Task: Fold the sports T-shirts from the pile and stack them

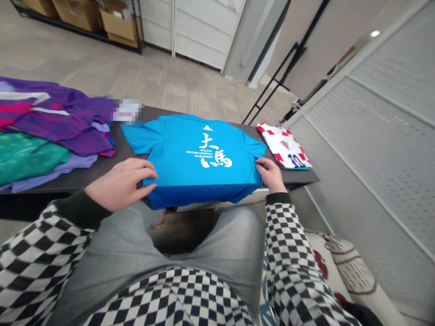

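A blue T-shirt (173, 158) with white lettering lies spread on the dark table (136, 174), its lower end hanging over the near edge. My left hand (124, 181) is at the shirt's left side near that edge, thumb and fingers closed round the cloth. On the right side, my right hand (271, 174) pinches the shirt's edge between thumb and fingers. A folded red-and-white checked shirt (283, 146) with a dark number lies beyond my right hand, at the table's right end.
Purple shirts (74, 113) and a green shirt (30, 154) are heaped on the table's left part. A grey perforated panel (380, 136) stands close on the right. Cardboard boxes (79, 13) sit on a rack at the back left.
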The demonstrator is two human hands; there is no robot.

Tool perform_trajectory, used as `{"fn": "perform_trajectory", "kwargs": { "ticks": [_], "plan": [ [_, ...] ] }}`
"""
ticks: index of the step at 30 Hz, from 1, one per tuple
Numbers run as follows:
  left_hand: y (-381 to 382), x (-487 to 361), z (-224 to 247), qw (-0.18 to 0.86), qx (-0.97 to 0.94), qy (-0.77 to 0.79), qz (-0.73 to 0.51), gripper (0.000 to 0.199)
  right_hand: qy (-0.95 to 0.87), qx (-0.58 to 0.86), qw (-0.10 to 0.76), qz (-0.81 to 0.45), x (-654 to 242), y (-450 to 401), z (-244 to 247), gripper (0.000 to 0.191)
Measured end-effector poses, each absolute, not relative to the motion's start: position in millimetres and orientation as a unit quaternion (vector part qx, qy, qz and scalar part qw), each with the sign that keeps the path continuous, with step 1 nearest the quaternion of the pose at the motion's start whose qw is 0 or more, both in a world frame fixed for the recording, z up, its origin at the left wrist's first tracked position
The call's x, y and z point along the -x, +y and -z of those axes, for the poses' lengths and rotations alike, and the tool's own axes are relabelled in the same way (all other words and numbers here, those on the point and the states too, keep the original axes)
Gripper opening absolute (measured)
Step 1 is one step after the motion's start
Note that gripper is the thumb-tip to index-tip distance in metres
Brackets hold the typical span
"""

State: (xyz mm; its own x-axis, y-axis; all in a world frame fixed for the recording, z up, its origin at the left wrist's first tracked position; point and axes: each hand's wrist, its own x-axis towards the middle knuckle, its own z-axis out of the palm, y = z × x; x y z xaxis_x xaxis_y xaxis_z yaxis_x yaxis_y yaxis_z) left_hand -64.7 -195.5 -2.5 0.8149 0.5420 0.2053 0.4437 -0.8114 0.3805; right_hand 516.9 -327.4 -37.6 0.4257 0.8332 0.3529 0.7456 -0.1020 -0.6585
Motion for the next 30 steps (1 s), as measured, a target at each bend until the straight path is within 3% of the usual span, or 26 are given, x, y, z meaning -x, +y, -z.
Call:
{"fn": "perform_trajectory", "kwargs": {
  "ticks": [10,22,30],
  "plan": [
    [-186,72,16,0.168,-0.944,0.267,-0.097,0.028,-0.502,0.757,0.410,-0.083,-528,-329,42,0.034],
    [-182,72,19,0.174,-0.939,0.284,-0.082,0.030,-0.641,0.740,0.196,0.053,-537,-328,33,0.045],
    [-187,69,12,0.173,-0.941,0.285,-0.065,0.025,-0.607,0.744,0.278,0.033,-541,-328,39,0.036]
  ]
}}
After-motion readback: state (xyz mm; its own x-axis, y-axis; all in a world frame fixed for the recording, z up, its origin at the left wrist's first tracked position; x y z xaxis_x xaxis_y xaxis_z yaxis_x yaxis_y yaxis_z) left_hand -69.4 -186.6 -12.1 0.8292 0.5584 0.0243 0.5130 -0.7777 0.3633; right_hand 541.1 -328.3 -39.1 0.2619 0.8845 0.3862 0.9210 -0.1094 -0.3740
